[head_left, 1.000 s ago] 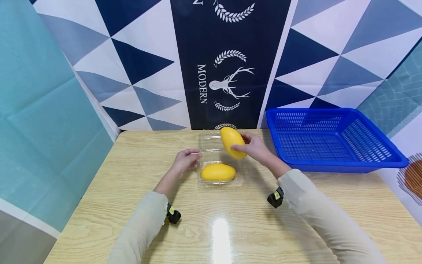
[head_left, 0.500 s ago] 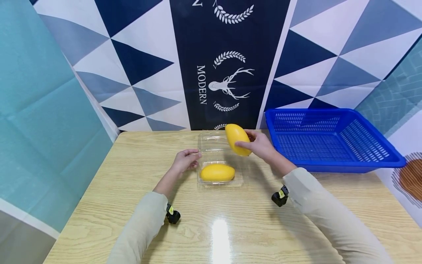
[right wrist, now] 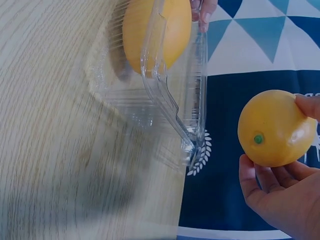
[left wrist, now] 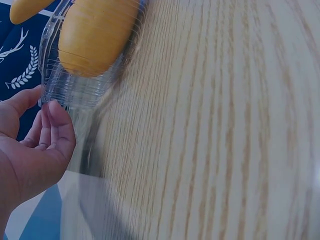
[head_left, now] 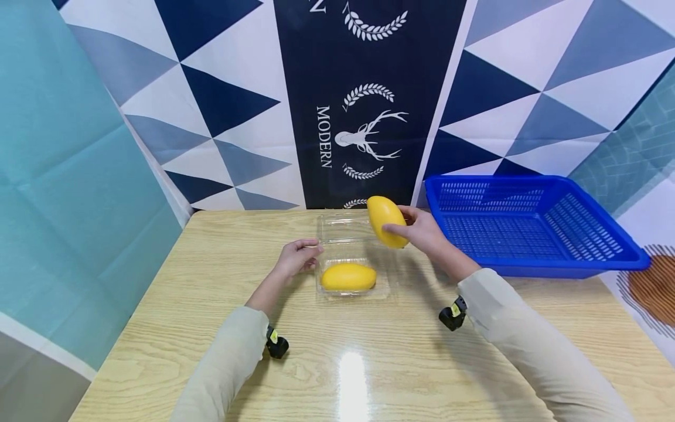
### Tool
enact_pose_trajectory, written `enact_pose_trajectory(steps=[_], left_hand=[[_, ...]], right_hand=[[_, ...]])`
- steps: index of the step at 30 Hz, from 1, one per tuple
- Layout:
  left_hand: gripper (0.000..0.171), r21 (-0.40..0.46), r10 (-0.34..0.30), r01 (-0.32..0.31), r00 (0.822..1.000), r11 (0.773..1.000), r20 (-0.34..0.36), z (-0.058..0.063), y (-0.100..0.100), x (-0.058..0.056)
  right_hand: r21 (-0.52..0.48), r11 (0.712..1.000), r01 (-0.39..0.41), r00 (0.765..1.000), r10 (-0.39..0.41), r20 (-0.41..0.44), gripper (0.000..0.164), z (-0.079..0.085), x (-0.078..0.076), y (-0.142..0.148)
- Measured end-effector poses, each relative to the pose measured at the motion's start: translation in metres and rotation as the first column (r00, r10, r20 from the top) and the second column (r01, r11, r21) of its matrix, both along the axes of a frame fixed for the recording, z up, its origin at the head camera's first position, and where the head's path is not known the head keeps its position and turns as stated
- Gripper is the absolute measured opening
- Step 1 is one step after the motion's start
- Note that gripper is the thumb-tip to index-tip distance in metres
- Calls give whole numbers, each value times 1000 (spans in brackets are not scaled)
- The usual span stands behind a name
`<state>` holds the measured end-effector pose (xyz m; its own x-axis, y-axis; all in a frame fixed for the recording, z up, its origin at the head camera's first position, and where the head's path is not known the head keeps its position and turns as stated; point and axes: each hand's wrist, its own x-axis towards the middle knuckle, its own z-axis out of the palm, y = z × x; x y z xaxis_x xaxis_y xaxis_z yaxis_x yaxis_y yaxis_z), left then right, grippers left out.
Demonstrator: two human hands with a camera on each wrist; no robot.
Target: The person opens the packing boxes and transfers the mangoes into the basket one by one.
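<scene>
In the head view a clear plastic clamshell box (head_left: 387, 275) lies with its lid raised at the back. One yellow mango (head_left: 348, 276) rests lengthwise in its front part. My left hand (head_left: 298, 258) pinches the box's left edge between thumb and fingers, seen closely in the left wrist view on the plastic rim (left wrist: 44, 80). Above the box's right side, my right hand (head_left: 423, 233) grips a second mango (head_left: 387, 221), tilted and clear of the box. The right wrist view shows this held mango (right wrist: 272, 127) with a small green stem spot facing the camera.
A blue perforated plastic basket (head_left: 527, 234) stands right of the box, close to the right forearm. The wooden table (head_left: 221, 346) reaches back to a patterned cloth wall (head_left: 364, 70). A teal sheet (head_left: 68, 176) hangs on the left.
My right hand has moved right and slightly up with the mango, away from the box. The left hand stays at the box's edge, and the other mango has not moved.
</scene>
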<state>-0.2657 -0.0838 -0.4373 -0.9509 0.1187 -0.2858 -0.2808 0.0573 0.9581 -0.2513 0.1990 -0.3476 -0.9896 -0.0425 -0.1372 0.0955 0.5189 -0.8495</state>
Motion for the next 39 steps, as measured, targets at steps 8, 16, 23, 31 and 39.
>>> enact_pose_trajectory(steps=[8,16,23,31,39], left_hand=[[37,8,5,-5,1000,1000,-11,-2,0,0],[36,30,7,-7,1000,1000,-7,-2,0,1],[36,33,14,-13,1000,999,-8,-2,0,0],[37,23,5,-4,1000,1000,-9,-2,0,-1],[42,24,-29,28,1000,999,12,-1,-1,-2]], right_hand=[[-16,1000,15,1000,-15,-11,74,2,0,5],[0,1000,10,999,-10,-35,71,4,2,9],[8,1000,12,999,-12,-49,76,7,0,17],[-3,1000,24,998,-24,-55,76,10,2,22],[9,999,44,997,-44,-65,77,11,2,28]])
